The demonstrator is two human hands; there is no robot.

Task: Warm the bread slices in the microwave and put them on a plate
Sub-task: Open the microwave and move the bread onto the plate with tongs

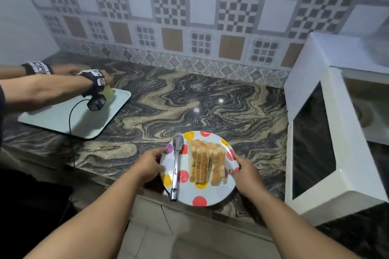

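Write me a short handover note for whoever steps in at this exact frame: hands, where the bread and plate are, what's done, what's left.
Left hand grips the left rim of the spotted plate; right hand grips its right rim.
The plate sits at the counter's front edge, slightly overhanging it. Bread slices lie in a row on it, with metal tongs beside them on the plate.
The microwave stands at the right with its door open.
Done: door open, bread ready on the plate. Whether the bread is already warmed cannot be told.
Left: if unwarmed, take the tongs off, heat the bread, return it to a plate.
Another person's hands work over a tray at far left.
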